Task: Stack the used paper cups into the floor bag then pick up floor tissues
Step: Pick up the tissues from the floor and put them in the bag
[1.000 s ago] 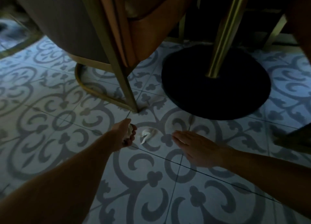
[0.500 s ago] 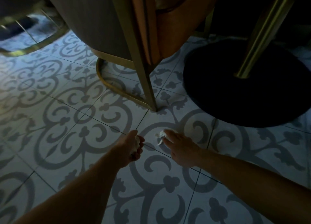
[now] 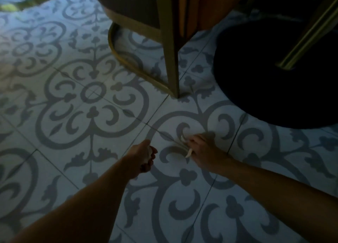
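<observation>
1. The left hand (image 3: 141, 157), at lower centre of the frame, is curled closed around a small wad of white tissue (image 3: 149, 154); only a pale edge of the wad shows between the thumb and the bent fingers.
2. The right hand (image 3: 203, 151), just right of centre, is down at the patterned floor tiles (image 3: 95, 104), its fingers pinched together on a second white floor tissue (image 3: 188, 152).
3. That second tissue shows as two pale slivers, one at the fingertips and one poking out below the thumb side; the rest is hidden under the hand, and I cannot tell whether it is lifted off the tile.
4. The two hands are near each other but apart, with a strip of bare tile between them.
5. Both forearms are bare and enter from the lower corners of the frame.
6. Above the hands, at upper centre, a brass-coloured chair leg (image 3: 171, 60) stands on the tile, joined to a curved metal base rail (image 3: 126, 60) running to its left.
7. The chair's dark backrest and orange upholstery fill the top centre.
8. At the right of the frame lies a round black table base (image 3: 274, 82), with a brass-coloured table post (image 3: 307, 36) rising from it toward the upper right corner.
9. The light is dim, so fine detail is hard to make out.
</observation>
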Demonstrator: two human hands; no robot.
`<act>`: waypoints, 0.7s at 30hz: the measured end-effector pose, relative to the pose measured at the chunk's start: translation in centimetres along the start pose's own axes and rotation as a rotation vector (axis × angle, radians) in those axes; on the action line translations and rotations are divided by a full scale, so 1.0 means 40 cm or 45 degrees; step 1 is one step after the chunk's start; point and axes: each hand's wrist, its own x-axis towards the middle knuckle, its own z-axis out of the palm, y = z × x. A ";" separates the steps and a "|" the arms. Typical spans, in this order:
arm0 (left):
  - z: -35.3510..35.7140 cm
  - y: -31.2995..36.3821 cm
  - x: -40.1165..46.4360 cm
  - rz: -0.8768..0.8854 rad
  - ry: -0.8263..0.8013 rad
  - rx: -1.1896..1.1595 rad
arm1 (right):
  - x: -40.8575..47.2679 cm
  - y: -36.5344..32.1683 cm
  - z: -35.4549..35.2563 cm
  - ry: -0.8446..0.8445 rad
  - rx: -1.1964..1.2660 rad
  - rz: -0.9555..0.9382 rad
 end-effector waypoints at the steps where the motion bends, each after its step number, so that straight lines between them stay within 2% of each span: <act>1: 0.006 -0.018 0.000 -0.022 0.003 -0.010 | -0.017 -0.012 0.002 0.008 0.072 0.049; 6: 0.057 -0.145 -0.034 -0.219 -0.074 -0.047 | -0.130 -0.104 0.028 0.060 0.542 0.543; 14: 0.128 -0.288 -0.268 -0.548 -0.164 -0.065 | -0.310 -0.262 -0.063 -0.254 0.734 1.100; 19: 0.087 -0.278 -0.472 -0.721 -0.127 -0.318 | -0.375 -0.383 -0.188 -0.274 1.000 1.415; 21: 0.055 -0.256 -0.546 -0.770 -0.101 -0.443 | -0.388 -0.432 -0.251 -0.351 1.080 1.513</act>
